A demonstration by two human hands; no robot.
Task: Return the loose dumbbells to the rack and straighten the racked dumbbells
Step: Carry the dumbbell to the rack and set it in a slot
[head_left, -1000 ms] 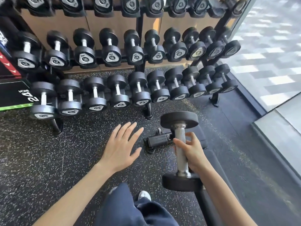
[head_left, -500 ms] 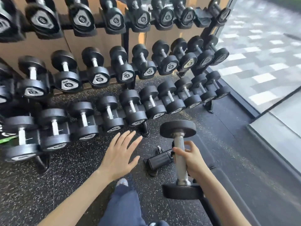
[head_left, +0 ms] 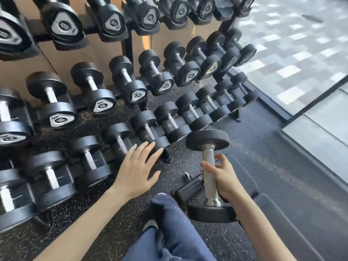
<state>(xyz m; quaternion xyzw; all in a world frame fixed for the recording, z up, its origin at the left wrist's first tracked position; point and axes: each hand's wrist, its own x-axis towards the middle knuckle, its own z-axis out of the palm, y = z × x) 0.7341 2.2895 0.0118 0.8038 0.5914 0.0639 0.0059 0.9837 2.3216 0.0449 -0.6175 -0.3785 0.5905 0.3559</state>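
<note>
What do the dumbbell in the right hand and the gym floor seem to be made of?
Held dumbbell: bright, shiny handle, likely steel or chrome; matte black heads, probably rubber-coated. Floor: dull black with pale flecks, likely rubber matting.

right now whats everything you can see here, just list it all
held dumbbell: one, black heads, silver handle, upright in the right hand, low centre
top row dumbbells: several, black with grey end plates, upper shelf of the rack
middle row dumbbells: about ten, black, some marked 16 and 14, middle shelf
bottom row dumbbells: about ten, black, lowest shelf near the floor
rack: one, black frame, across the back
floor: black speckled rubber
small black item: one, on the floor beside the held dumbbell, kind unclear
left hand: open, fingers spread, in front of the bottom row
right hand: closed around the handle
leg: blue trousers, bottom centre
</note>
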